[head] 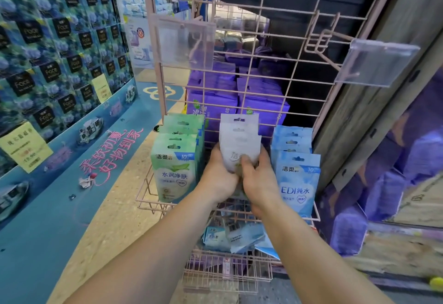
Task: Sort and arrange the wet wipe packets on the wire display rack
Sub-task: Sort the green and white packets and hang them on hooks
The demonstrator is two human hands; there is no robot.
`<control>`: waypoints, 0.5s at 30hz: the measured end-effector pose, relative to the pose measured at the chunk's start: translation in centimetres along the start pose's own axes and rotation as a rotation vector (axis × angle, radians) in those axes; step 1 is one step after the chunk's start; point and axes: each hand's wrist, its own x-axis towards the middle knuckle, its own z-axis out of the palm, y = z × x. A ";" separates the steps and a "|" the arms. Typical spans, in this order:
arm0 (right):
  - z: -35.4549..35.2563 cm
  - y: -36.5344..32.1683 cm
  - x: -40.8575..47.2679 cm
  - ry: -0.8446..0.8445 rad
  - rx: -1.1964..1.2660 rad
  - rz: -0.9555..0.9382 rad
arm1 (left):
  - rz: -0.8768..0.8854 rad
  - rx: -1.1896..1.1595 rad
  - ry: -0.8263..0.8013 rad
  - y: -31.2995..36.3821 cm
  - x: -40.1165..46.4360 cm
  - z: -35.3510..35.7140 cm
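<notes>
Your left hand (219, 174) and right hand (257, 179) both grip the white packets (239, 143) standing mid-shelf on the pink wire rack (239, 40), fingers curled round the front one, thumbs on its face; its print is mostly hidden. At nine o'clock of them stand the green packets (176, 160), reading "洁柔", "10" and "水润净肤". At three o'clock, the blue packets (297, 179) read "洁柔" and "EDI纯水". Both forearms reach up from six o'clock.
</notes>
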 end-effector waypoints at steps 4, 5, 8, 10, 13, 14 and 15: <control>-0.2 0.3 0.1 -0.036 0.027 0.099 | -0.126 0.069 -0.088 -0.4 0.1 -0.2; -0.2 0.4 0.1 -0.056 0.016 0.116 | -0.144 0.112 -0.081 -0.6 0.3 -0.2; -0.8 0.3 -0.5 -0.086 0.055 0.178 | -0.132 0.188 -0.020 -0.2 -0.3 -0.5; -1.6 0.1 -1.4 -0.110 0.099 0.193 | -0.082 0.192 -0.028 0.8 -1.7 -1.0; -2.8 0.0 -4.0 -0.117 0.049 0.068 | -0.022 0.108 -0.097 2.1 -4.7 -2.7; -3.1 0.2 -5.0 -0.089 0.030 0.004 | 0.019 0.079 -0.137 2.1 -5.9 -3.5; -3.3 0.2 -6.3 -0.058 0.052 -0.046 | 0.052 0.060 -0.168 1.8 -7.0 -4.4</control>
